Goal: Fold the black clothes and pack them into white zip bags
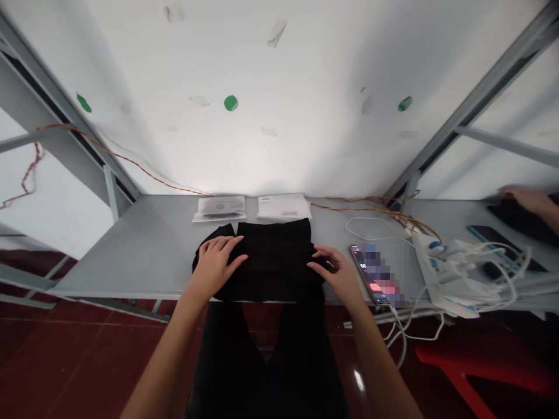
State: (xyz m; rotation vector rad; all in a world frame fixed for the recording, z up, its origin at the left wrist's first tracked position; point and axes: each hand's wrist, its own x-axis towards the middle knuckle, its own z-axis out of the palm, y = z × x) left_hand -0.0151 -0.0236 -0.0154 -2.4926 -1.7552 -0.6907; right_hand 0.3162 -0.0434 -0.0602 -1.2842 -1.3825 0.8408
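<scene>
A folded black cloth garment (271,262) lies at the table's front edge, just above my lap; its exact kind cannot be made out. My left hand (218,262) rests on its left part with fingers spread, thumb apart from the index finger. At the right side of the cloth, my right hand (336,267) has its thumb and curled fingers around a bunched edge. The cloth's upper edge is straight, with a notch near the left where a separate fold shows. Its underside is hidden.
Two flat white packets, a left one (220,206) and a right one (283,206), lie against the wall. To the right are a lit phone (371,276) on a cable and a crowded power strip (430,273). Another person's hand (530,199) touches dark cloth at far right. A red stool (471,364) stands below.
</scene>
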